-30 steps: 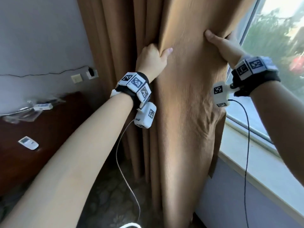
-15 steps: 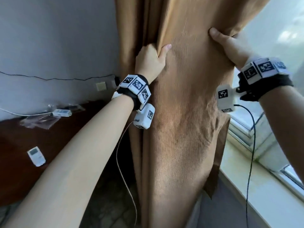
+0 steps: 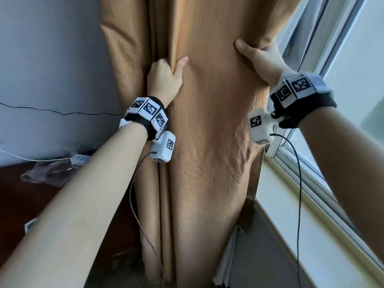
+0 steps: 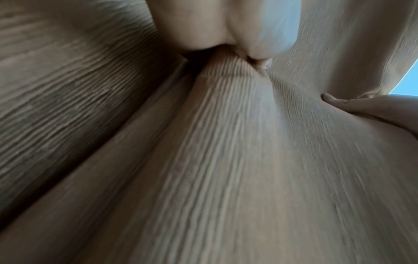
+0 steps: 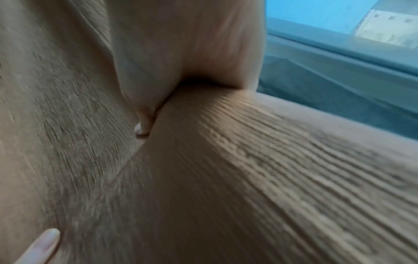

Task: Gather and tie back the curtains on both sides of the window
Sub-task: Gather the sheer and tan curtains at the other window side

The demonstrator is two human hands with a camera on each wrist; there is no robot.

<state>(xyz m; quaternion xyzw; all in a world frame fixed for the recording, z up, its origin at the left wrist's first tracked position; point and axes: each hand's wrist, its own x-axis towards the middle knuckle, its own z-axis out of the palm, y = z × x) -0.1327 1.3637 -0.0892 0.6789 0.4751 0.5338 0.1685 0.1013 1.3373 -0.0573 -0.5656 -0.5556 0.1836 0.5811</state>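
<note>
A tan ribbed curtain (image 3: 207,152) hangs bunched in folds against the wall left of the window (image 3: 353,59). My left hand (image 3: 166,77) grips its left folds, thumb in front and fingers tucked behind the cloth. My right hand (image 3: 259,57) grips the curtain's right edge by the window frame, thumb on the front, fingers hidden behind. In the left wrist view the left hand (image 4: 226,35) pinches a ridge of curtain (image 4: 226,160), and my right hand's thumb (image 4: 361,107) shows at the right. The right wrist view shows the right hand (image 5: 181,62) clamped on the curtain (image 5: 248,178).
A pale window sill (image 3: 311,215) runs along the right under the glass. At the left stands a dark wooden desk (image 3: 31,200) with a plastic bag (image 3: 47,171) and a white remote (image 3: 31,224). A thin black cable (image 3: 62,112) crosses the grey wall.
Both hands have carried the gathered curtain leftward away from the window, uncovering more glass and sill at the right. Both grips stay the same.
</note>
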